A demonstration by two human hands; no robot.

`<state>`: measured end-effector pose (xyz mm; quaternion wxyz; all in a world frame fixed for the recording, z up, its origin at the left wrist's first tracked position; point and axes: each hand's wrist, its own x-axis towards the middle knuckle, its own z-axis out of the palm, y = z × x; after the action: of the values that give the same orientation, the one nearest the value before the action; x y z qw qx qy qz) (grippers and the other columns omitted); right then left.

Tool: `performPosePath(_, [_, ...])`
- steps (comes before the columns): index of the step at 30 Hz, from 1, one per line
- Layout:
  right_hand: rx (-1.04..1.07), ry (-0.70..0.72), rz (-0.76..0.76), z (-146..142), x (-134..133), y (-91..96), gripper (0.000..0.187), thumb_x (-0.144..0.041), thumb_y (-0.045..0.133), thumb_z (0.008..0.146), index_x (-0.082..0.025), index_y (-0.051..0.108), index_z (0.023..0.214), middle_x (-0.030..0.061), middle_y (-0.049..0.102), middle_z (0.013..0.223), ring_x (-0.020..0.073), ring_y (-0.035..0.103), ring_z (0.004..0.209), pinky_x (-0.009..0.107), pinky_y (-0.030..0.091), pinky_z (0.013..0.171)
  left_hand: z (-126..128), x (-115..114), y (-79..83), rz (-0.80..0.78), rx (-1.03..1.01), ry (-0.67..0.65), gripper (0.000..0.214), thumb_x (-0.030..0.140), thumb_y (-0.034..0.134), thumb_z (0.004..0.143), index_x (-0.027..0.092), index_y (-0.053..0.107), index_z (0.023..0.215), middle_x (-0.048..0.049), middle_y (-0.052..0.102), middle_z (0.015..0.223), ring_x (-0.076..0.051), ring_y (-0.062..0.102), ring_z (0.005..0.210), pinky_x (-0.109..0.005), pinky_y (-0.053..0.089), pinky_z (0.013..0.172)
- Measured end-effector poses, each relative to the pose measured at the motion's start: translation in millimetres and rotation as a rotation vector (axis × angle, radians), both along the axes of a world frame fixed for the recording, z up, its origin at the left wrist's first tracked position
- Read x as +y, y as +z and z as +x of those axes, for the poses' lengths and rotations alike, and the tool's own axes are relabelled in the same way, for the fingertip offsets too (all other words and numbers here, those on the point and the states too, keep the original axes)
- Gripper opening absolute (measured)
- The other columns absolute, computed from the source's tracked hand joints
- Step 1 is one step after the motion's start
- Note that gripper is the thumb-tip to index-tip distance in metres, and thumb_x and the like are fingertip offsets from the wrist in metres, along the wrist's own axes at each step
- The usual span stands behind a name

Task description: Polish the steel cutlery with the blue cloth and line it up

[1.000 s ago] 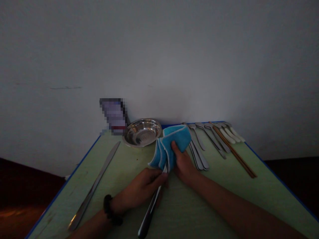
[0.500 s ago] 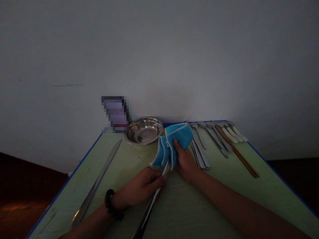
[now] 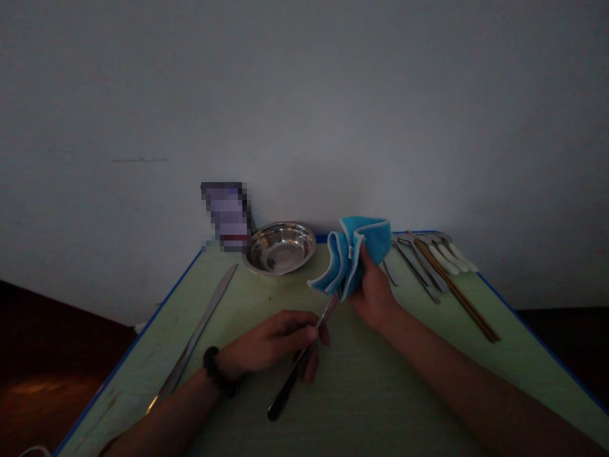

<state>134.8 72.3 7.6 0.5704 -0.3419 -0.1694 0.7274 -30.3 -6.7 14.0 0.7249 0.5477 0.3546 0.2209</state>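
My left hand (image 3: 271, 341) is closed around the dark handle of a long metal utensil (image 3: 295, 371), which slants up and to the right. Its far end is hidden inside a folded blue cloth (image 3: 354, 254). My right hand (image 3: 375, 295) grips that cloth, pinched around the utensil's tip, a little above the green table (image 3: 380, 393). A black band sits on my left wrist.
A long knife (image 3: 197, 333) lies on the table's left side. A shiny metal bowl (image 3: 280, 246) stands at the back by the wall, beside a blurred object. Several spoons (image 3: 419, 263) and wooden chopsticks (image 3: 457, 289) lie in a row at the back right.
My right hand has lifted the cloth up and to the right along the utensil, toward its tip. The left hand has shifted slightly, and more of the utensil's shaft shows.
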Motion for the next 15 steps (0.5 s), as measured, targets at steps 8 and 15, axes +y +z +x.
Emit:
performPosePath(8, [-0.248,-0.100,0.059,-4,-12,-0.1,0.031,-0.051,0.063,0.070,-0.023,0.061,0.084,-0.0048,0.064,0.073,0.0124,0.057,0.068,0.026,0.043,0.067,6,-2,-3.1,0.087,0.145,0.074,0.036,0.052,0.054,0.081,0.016,0.049,0.076,0.0049,0.054,0.056,-0.008,0.048,0.047,-0.020,0.035,0.046])
performPosePath(15, [-0.457,0.019,0.094,-4,-21,-16.4,0.044,-0.064,0.053,0.071,-0.022,0.064,0.079,-0.0018,0.062,0.067,0.0153,0.055,0.067,0.027,0.040,0.063,6,-5,-3.2,0.182,0.206,0.085,0.031,0.046,0.045,0.088,0.017,0.049,0.078,0.0036,0.054,0.063,-0.011,0.051,0.056,-0.022,0.040,0.053])
